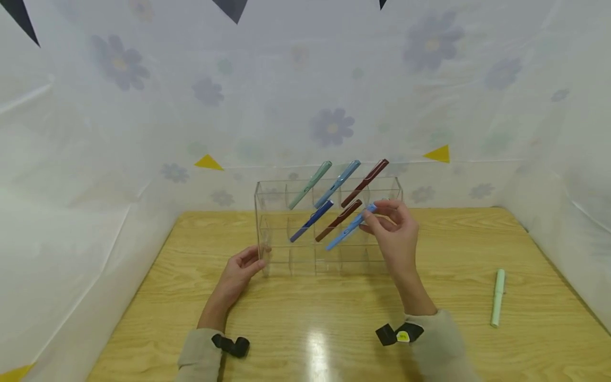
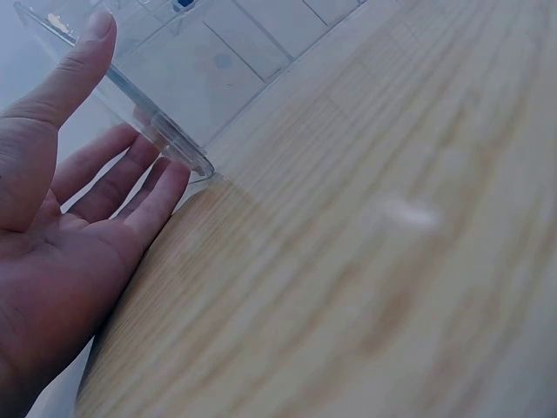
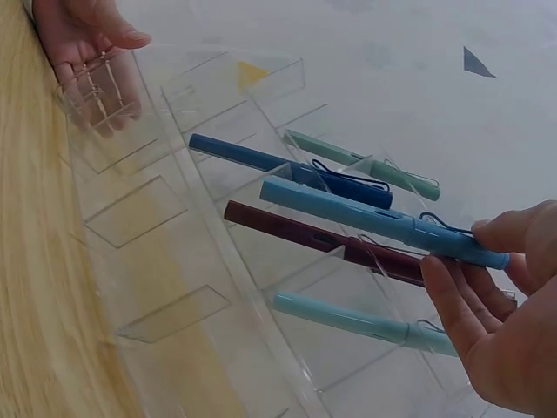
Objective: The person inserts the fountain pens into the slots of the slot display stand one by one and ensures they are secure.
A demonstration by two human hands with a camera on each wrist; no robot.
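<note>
A clear stepped pen rack [image 1: 329, 261] stands on the table. My left hand [image 1: 241, 273] holds its left edge, with the thumb [image 2: 65, 83] in front and the fingers at the side. My right hand [image 1: 400, 239] pinches a light blue pen [image 1: 348, 232] by its capped end, tilted over the rack's right half. In the upper row lean a mint pen [image 1: 310, 185], a blue pen [image 1: 337, 184] and a dark red pen [image 1: 365, 183]. Below them lie a dark blue pen [image 1: 312, 221] and another dark red pen [image 1: 338, 221]. A pale teal pen [image 3: 348, 322] is mostly hidden by my right hand in the head view.
A pale green pen [image 1: 498, 298] lies on the wooden table [image 1: 305, 318], to the right of my right forearm. White flower-patterned sheeting [image 1: 286, 95] closes off the back and both sides.
</note>
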